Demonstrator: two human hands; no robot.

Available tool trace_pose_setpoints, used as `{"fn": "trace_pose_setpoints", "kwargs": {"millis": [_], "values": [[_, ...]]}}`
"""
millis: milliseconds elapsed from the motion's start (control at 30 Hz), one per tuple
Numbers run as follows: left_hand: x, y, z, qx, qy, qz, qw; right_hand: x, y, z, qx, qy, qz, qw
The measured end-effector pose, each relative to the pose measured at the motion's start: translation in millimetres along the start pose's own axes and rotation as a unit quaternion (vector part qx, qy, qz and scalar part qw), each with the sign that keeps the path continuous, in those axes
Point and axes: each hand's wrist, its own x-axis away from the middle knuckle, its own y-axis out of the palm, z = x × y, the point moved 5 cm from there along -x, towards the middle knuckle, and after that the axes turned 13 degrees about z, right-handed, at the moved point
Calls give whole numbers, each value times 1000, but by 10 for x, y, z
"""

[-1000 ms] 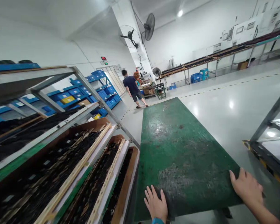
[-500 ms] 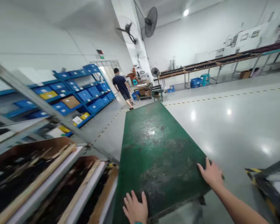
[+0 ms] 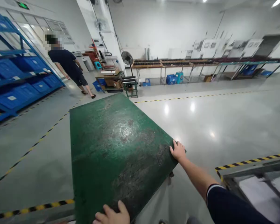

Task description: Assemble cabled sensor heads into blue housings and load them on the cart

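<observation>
A green table point(image 3: 100, 140) with a scuffed, shiny top stretches away in front of me. My left hand point(image 3: 114, 215) lies on its near edge, fingers spread over the top, with the wrist out of frame. At the right corner of the table, my right hand point(image 3: 178, 151) rests with its fingers apart on the edge. The right arm reaches in from a dark sleeve. What supports the table is mostly hidden beneath the top.
A person point(image 3: 65, 63) walks near blue shelving point(image 3: 25, 77) with blue bins at left. A cart point(image 3: 109, 81) and a standing fan point(image 3: 127, 58) stand beyond the table. Long benches point(image 3: 163, 63) line the back wall. A frame with striped edging point(image 3: 252, 161) is close at right; striped tape point(image 3: 35, 143) marks the floor.
The view has swung right and the table has moved forward, away from the racks of dark parts at left, which have left the view. Both hands remain on the table.
</observation>
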Motion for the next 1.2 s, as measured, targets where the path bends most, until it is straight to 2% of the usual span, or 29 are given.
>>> {"fn": "trace_pose_setpoints", "kwargs": {"millis": [100,167,367,567,700,800,967,1067,1200], "values": [[-151,75,55,-26,-11,-56,998,-272,47,-184,-15,-8,-1,1000],[-276,111,125,-36,-17,-69,997,-469,92,-324,-21,-15,-1,1000],[-655,142,477,-20,-6,3,1000,-1054,269,-828,-30,-47,-2,998],[-1042,336,806,-30,-43,1,999,-1618,479,-1297,-29,-83,-15,996],[-1266,411,988,-28,-56,3,998,-1937,542,-1542,-22,-99,-5,995],[-1411,400,1006,-18,-54,17,998,-2014,505,-1704,-18,-103,1,994],[-1598,436,970,3,-40,22,999,-1937,456,-1835,-6,-101,0,995],[-1542,612,939,2,-44,-16,999,-1900,596,-1771,2,-102,-10,995],[-1308,801,825,-5,-75,-51,996,-1904,847,-1681,-17,-117,-14,993]]}}
